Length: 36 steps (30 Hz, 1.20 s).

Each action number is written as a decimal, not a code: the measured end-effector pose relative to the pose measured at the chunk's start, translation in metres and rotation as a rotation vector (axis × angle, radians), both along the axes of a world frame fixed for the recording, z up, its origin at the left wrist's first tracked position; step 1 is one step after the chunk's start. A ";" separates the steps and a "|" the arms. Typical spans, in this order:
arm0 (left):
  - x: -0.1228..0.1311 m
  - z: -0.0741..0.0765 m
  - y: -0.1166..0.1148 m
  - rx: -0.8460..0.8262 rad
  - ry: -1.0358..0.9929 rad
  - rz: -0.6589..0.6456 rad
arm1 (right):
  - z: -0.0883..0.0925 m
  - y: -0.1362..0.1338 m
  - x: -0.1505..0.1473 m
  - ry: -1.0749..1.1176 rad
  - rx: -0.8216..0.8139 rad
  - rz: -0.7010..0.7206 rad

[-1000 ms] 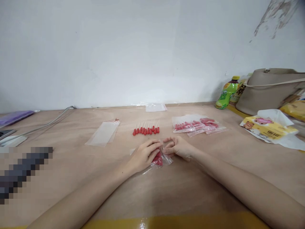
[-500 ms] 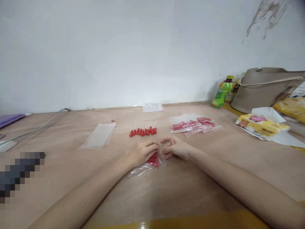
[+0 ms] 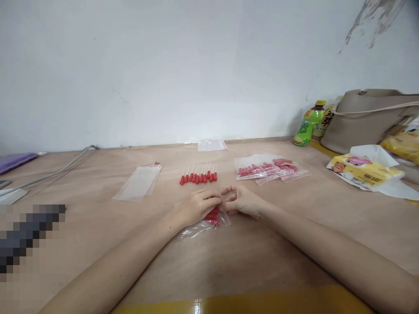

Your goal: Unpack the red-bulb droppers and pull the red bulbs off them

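Has nearest a glossy yellow strip [image 3: 229,301] along the front edge of the smooth brown counter [image 3: 209,257]. Shows farther in, at the left, a dark oblong shape [image 3: 29,235], pixelated beyond recognition. Holds on the middle of the counter a clear plastic zip bag [image 3: 195,230] with slim red bulbs [image 3: 212,217] bunched inside, gripped under the bent fingers of the left hand [image 3: 198,207]. Pinches the bag's right end between thumb and fingertip of the right hand [image 3: 240,201], with other fingers curled and raised. Cannot make out the bag's mouth behind the fingers. Has beyond, at the left, overlapping flat clear plastic bags [image 3: 134,185]; at the right, a yellow-and-white tissue pack [image 3: 366,171] printed with cartoon animals. Shows between these a row of red-bulbed droppers [image 3: 197,178], thin clear stems toward the wall, and, right of the row, overlapping clear bags filled with red bulbs [image 3: 266,171]. Has farthest a flat white-looking plastic bag [image 3: 211,145] near the white wall [image 3: 163,65], with a green yellow-capped bottle [image 3: 307,126] beside a taupe handbag [image 3: 363,122] at the right.
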<state>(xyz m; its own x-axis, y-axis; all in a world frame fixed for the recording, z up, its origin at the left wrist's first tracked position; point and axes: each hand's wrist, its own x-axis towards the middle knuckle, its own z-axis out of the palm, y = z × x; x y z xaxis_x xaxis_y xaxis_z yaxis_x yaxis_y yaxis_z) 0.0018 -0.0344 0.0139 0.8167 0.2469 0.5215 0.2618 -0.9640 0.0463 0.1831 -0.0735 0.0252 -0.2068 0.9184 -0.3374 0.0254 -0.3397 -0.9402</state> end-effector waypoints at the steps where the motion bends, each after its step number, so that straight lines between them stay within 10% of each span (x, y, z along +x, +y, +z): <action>1: 0.000 0.000 0.000 0.011 -0.002 -0.003 | 0.000 0.000 0.000 -0.004 0.009 0.000; 28: 0.003 0.012 0.002 0.004 0.266 0.016 | -0.007 -0.001 -0.008 0.011 0.057 -0.099; 36: 0.002 0.007 0.005 0.294 0.234 -0.002 | -0.003 -0.002 -0.010 0.019 0.084 -0.101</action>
<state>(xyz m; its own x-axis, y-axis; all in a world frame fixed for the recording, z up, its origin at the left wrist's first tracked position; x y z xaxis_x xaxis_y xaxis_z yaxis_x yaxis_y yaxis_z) 0.0034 -0.0292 0.0210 0.9226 0.1132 0.3688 0.2311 -0.9277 -0.2933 0.1729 -0.0759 0.0223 -0.1175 0.9596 -0.2555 -0.0232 -0.2599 -0.9654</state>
